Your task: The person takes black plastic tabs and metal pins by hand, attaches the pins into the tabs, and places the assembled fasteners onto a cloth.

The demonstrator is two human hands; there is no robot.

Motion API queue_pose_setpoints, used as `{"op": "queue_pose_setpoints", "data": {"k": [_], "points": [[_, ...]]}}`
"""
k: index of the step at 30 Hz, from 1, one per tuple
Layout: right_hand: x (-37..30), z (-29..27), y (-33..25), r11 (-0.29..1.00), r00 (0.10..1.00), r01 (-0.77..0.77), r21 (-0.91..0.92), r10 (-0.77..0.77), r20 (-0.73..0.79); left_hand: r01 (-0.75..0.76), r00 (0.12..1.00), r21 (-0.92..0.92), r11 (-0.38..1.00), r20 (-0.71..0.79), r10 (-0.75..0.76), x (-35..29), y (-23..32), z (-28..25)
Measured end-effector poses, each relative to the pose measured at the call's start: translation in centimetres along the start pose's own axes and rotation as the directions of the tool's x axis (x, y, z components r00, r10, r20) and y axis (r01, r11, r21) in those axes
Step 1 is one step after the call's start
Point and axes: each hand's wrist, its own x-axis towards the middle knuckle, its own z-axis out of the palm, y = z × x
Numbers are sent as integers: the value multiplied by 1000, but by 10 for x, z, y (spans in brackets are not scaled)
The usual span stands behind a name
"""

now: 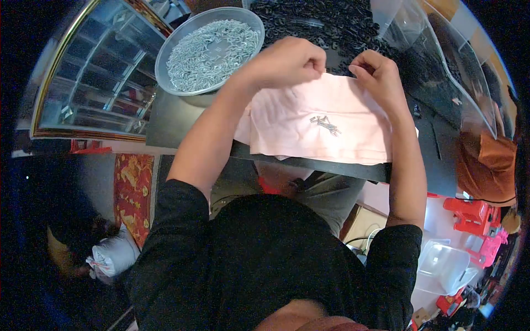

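Note:
A folded pale pink cloth [287, 138] lies on the dark table in front of me. On its middle rests a small loose heap of silver screws [327, 126]. My left hand [295, 59] is over the cloth's far edge, fingers curled and pinched together. Across a small gap, my right hand [377, 71] is at the far right part of the cloth with thumb and fingers closed. What either hand holds, if anything, is too small or hidden to make out. Just beyond both hands spreads a pile of small black parts [331, 33].
At the far left a round clear tub [162, 69] holds many silver screws. A gold-framed glass panel [55, 77] stands left of the table. Clear plastic sheeting [450, 66] hangs at the right. Red stools [469, 212] and a clear plastic bin [441, 267] are at the lower right.

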Motion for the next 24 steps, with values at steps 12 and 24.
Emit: {"op": "queue_pose_setpoints", "data": {"k": [12, 24], "points": [[-1, -3, 4, 982, 984, -171, 75, 173, -30, -8, 928, 361, 932, 351, -128, -8, 2, -6], [1, 0, 13, 998, 996, -61, 13, 62, -64, -54, 931, 350, 935, 357, -80, -9, 5, -2]]}}
